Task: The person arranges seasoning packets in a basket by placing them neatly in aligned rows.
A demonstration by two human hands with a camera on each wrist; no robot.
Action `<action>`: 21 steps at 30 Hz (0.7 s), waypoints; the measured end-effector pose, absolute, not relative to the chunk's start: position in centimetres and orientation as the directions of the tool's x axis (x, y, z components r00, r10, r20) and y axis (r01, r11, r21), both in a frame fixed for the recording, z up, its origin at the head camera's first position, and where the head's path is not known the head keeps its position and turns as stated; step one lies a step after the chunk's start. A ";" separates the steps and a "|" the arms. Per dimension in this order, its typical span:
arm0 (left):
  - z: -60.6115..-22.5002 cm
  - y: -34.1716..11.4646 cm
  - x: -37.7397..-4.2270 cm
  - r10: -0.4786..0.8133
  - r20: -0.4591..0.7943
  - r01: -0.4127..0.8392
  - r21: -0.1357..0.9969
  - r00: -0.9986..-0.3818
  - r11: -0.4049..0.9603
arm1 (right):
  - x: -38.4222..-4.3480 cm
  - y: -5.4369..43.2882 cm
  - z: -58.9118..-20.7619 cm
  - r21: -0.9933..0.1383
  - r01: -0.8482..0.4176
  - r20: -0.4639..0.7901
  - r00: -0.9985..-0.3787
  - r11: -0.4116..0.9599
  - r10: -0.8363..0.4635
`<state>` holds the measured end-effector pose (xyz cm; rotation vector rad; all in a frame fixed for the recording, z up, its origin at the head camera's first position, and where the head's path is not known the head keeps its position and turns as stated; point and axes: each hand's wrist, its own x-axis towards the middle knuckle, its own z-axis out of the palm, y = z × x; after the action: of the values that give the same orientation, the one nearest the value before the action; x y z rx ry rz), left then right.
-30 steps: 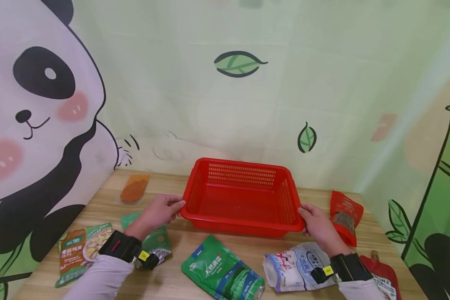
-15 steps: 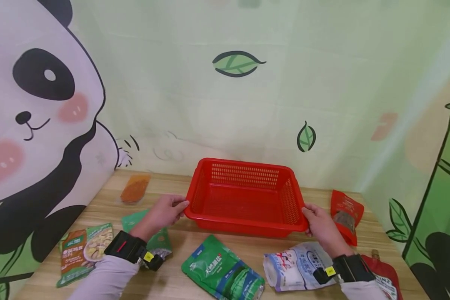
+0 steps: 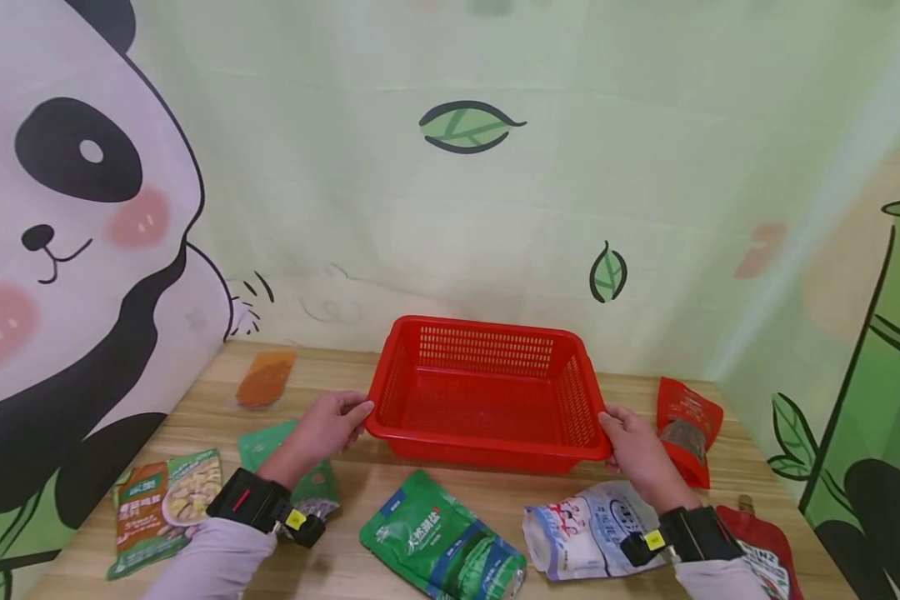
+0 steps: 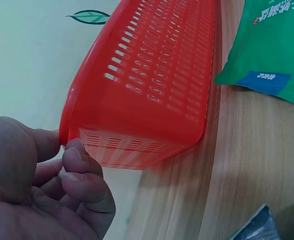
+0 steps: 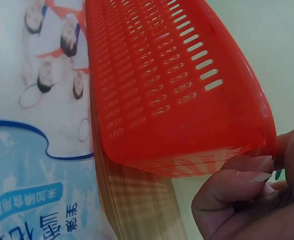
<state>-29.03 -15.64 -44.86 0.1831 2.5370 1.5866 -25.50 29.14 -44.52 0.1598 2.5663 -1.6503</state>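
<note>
A red plastic basket with slotted sides stands near the back of the wooden table, with nothing inside it. My left hand pinches its left rim; in the left wrist view the thumb lies over the rim and the fingers curl beneath. On the opposite end, my right hand grips the right rim in the same way, its fingertips under the lip. Just in front of the basket lie a green pouch and a white-and-blue salt pouch.
An orange packet lies back left. A green-and-brown food bag is front left, and another green pouch is partly under my left forearm. At right are a red windowed pouch and a red spouted pouch. A printed cloth wall closes the back.
The basket has shifted slightly to the right against the back wall, both hands moving with it. Their hold on the rims stays the same, and the pouches lie where they were.
</note>
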 end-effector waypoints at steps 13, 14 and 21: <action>-45.1 -15.3 -28.7 0.075 -0.011 0.031 0.841 -0.997 0.539 | -25.7 29.2 -45.0 -0.909 0.152 -0.144 -0.988 0.389 0.049; -45.1 -15.3 -28.7 0.069 0.019 0.054 0.826 -0.997 0.562 | -25.7 29.2 -45.0 -0.910 0.154 -0.145 -0.988 0.384 0.052; -44.8 -14.8 -28.4 0.141 0.393 0.375 0.622 -0.909 0.688 | -25.7 28.7 -45.3 -0.919 0.189 -0.164 -0.981 0.346 0.103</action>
<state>-28.40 -14.76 -44.83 0.5001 3.1719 1.2924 -25.67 28.73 -45.30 0.2731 2.5136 -1.7318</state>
